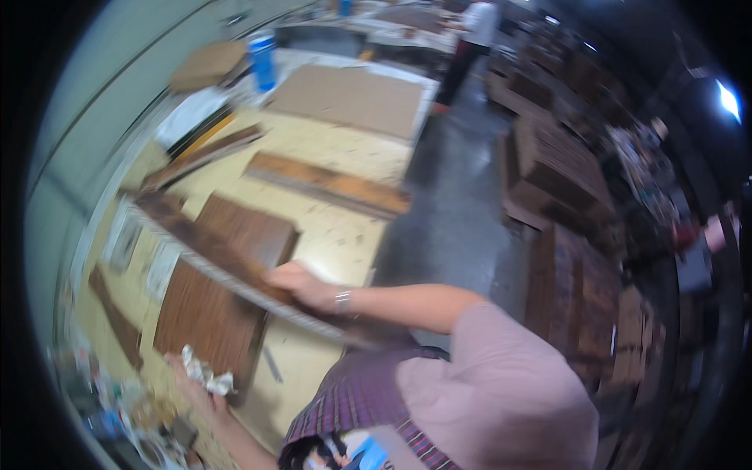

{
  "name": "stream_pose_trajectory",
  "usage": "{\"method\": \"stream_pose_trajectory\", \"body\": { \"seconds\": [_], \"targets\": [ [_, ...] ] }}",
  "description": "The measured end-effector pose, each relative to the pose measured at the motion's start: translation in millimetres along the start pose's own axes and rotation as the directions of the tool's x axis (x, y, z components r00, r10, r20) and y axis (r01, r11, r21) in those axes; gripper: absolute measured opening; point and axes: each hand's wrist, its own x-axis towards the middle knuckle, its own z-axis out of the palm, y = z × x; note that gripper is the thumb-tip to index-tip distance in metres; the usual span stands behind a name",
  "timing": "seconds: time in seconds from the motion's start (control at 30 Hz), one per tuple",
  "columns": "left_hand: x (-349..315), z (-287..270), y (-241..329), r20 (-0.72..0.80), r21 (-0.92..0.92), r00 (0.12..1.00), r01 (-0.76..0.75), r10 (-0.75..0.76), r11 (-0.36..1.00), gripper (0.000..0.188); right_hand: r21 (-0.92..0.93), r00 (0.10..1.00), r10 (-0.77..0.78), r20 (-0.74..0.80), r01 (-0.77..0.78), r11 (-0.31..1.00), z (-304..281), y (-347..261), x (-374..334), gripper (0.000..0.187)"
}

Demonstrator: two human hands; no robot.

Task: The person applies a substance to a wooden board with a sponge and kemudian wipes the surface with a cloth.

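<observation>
A worker in a purple plaid apron (348, 403) grips a long board (211, 244) at a pale yellow worktop (345, 227), the right hand (304, 287) closed around it toward its near end, a bracelet (342, 299) at the wrist. The board, brown on its face and pale along one edge, slants from the upper left down toward the worker's body, crossing above a stack of brown panels (207, 313); blur hides whether it touches them. The left hand (196, 397), beside the near left corner of the stack, holds a crumpled white wad (207, 374) in bent fingers.

A thin metal strip (272, 364) lies just right of the stack, and a narrow brown piece (117, 317) lies to its left. Farther up the worktop rest an orange-brown plank (329, 184) and a dark strip (205, 157), with a flat cardboard sheet (345, 98) beyond. A blue bottle (262, 61) stands upright near the sheet's left corner. Past the worktop's right side runs a grey floor (446, 227), lined with large brown stacks (560, 168). In the background, a person in a white top (479, 23) stands near the far end of the row.
</observation>
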Motion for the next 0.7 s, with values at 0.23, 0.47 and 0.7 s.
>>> {"method": "stream_pose_trajectory", "body": {
  "seconds": [0.23,0.47,0.7],
  "targets": [
    [-43.7,149.8,30.2,0.494,0.106,0.832,-0.346,0.253,0.932,0.071,0.504,0.988,-0.066,-0.141,0.129,0.854,56.0,-35.2,47.6,0.055],
    [-85.8,120.9,-29.0,0.611,0.566,0.792,-0.431,-0.007,0.703,0.058,0.83,0.961,-0.032,-0.273,0.252,0.498,8.5,-43.7,74.0,0.063],
    [-29.5,107.1,-26.3,0.503,0.443,0.782,-0.599,0.368,0.667,0.043,0.608,0.964,-0.087,-0.252,0.228,0.761,-10.5,-67.2,46.1,0.058]
  ]
}}
